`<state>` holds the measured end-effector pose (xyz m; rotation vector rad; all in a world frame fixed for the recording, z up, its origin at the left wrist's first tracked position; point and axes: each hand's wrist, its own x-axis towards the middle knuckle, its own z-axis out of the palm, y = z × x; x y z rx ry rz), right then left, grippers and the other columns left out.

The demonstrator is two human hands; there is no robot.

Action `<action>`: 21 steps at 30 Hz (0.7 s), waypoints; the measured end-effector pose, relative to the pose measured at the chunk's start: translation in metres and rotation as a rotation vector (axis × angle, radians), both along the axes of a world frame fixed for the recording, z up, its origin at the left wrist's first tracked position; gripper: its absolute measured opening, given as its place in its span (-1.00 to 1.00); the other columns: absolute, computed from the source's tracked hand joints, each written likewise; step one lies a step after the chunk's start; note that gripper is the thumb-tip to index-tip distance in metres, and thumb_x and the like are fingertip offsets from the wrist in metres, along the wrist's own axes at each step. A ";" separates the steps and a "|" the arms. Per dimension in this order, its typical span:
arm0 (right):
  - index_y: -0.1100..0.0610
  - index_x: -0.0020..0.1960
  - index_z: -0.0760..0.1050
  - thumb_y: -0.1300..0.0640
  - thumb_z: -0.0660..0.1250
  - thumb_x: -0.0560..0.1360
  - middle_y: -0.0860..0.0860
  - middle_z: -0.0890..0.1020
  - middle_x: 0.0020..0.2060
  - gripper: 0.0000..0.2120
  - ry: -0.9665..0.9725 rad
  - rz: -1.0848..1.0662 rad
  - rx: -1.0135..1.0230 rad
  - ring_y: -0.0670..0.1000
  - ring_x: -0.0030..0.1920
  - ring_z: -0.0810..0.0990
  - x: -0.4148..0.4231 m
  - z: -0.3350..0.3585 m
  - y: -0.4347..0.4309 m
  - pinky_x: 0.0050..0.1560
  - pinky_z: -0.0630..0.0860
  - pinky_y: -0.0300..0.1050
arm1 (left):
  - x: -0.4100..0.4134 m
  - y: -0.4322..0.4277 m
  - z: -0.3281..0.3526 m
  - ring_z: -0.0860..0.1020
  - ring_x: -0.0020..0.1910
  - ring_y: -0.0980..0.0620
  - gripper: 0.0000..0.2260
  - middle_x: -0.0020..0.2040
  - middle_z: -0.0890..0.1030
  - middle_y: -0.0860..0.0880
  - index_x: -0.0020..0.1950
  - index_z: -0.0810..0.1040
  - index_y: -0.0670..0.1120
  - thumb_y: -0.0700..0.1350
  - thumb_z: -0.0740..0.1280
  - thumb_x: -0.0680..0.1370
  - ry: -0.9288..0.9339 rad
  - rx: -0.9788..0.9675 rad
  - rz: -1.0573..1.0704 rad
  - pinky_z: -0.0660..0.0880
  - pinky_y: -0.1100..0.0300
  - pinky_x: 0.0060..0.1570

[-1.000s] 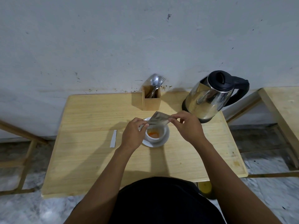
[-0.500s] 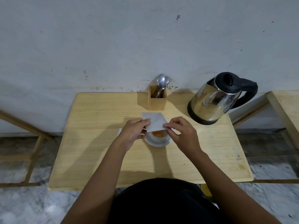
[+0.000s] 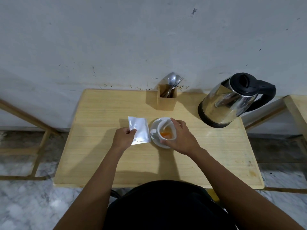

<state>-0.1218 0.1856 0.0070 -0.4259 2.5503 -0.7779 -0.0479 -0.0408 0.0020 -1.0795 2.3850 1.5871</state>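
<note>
Left hand (image 3: 123,138): sachet (image 3: 139,130) pinch; right hand (image 3: 182,140): cup (image 3: 167,131) grip; kettle (image 3: 229,103), cutlery holder (image 3: 166,102) behind.

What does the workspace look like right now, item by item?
Surface: wooden table, small stains near its right edge.
Job's things: silver sachet beside the white cup holding orange powder, on a saucer.
Clutter: steel kettle back right; wooden holder with spoons.
Grippers: left hand pinches the sachet; right hand grips the cup.
Cables: nothing seen.
Surroundings: grey wall, marble floor, second table at right.
</note>
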 end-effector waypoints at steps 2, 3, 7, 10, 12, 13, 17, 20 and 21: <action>-0.11 0.53 0.08 -0.34 0.46 0.25 -0.05 0.25 0.41 -0.01 0.010 0.007 0.021 0.05 0.34 0.41 0.000 -0.002 -0.003 0.20 0.50 0.10 | 0.000 -0.005 -0.011 0.21 -0.43 0.02 -0.61 -0.43 0.20 -0.03 -0.41 0.17 -0.08 -0.14 0.31 0.52 -0.064 0.019 0.005 0.16 0.19 -0.41; -0.09 0.54 0.07 -0.32 0.46 0.27 -0.03 0.24 0.41 -0.01 0.019 0.011 0.029 0.05 0.34 0.40 0.000 -0.003 -0.004 0.20 0.50 0.10 | -0.001 -0.007 -0.018 0.21 -0.42 -0.01 -0.61 -0.43 0.21 -0.03 -0.41 0.17 -0.08 -0.15 0.31 0.51 -0.086 0.012 0.008 0.16 0.18 -0.41; 0.04 0.58 0.01 -0.23 0.47 0.34 0.02 0.20 0.45 0.00 0.017 0.025 0.053 0.07 0.39 0.34 0.000 -0.002 -0.006 0.22 0.47 0.05 | -0.001 -0.002 -0.029 0.53 -0.08 -0.19 -0.85 -0.12 0.56 -0.17 -0.05 0.58 -0.15 -0.08 0.34 0.50 -0.169 -0.240 -0.066 0.42 0.09 -0.15; 0.06 0.58 0.00 -0.24 0.46 0.35 0.02 0.18 0.46 0.01 0.004 0.021 0.061 0.06 0.40 0.32 -0.001 0.000 -0.006 0.22 0.47 0.03 | 0.003 0.009 -0.035 0.41 0.28 -0.20 -0.52 0.34 0.39 -0.20 0.39 0.37 -0.11 0.01 0.33 0.51 -0.163 -0.609 -0.139 0.42 -0.05 0.17; 0.05 0.58 0.00 -0.23 0.46 0.34 0.01 0.17 0.46 0.00 0.006 0.019 0.059 0.05 0.40 0.32 -0.001 0.000 -0.006 0.20 0.48 0.02 | 0.007 0.018 -0.038 0.29 0.42 -0.19 -0.47 0.48 0.25 -0.18 0.47 0.26 -0.03 0.04 0.28 0.54 -0.085 -0.750 -0.259 0.34 -0.05 0.29; 0.05 0.58 0.00 -0.22 0.46 0.35 0.00 0.17 0.46 0.00 0.004 0.019 0.056 0.05 0.40 0.32 -0.001 0.000 -0.006 0.20 0.48 0.01 | 0.009 0.021 -0.043 0.20 0.49 -0.17 -0.47 0.54 0.16 -0.16 0.50 0.21 0.01 0.07 0.24 0.56 -0.076 -0.780 -0.342 0.28 -0.05 0.36; 0.05 0.57 0.00 -0.25 0.46 0.35 -0.01 0.16 0.46 0.00 -0.025 -0.001 0.023 0.02 0.40 0.31 0.001 0.001 -0.008 0.19 0.49 -0.01 | 0.017 0.022 -0.068 -0.01 0.58 -0.12 -0.51 0.60 0.01 -0.13 0.53 0.16 0.04 0.10 0.10 0.60 -0.162 -0.735 -0.543 0.10 -0.04 0.49; 0.05 0.57 0.02 -0.27 0.45 0.36 -0.01 0.15 0.45 -0.02 -0.038 -0.020 -0.005 0.01 0.39 0.32 0.001 0.001 -0.009 0.20 0.49 -0.02 | 0.019 0.022 -0.071 0.02 0.57 -0.12 -0.51 0.59 0.05 -0.13 0.52 0.19 0.03 0.11 0.08 0.60 -0.156 -0.737 -0.545 0.10 -0.04 0.50; 0.05 0.57 0.03 -0.26 0.45 0.36 -0.01 0.16 0.45 -0.02 -0.034 -0.022 -0.009 0.02 0.39 0.33 0.002 0.001 -0.009 0.20 0.49 -0.02 | 0.019 0.022 -0.071 0.04 0.57 -0.13 -0.52 0.59 0.07 -0.14 0.51 0.20 0.03 0.11 0.09 0.60 -0.148 -0.740 -0.538 0.11 -0.04 0.49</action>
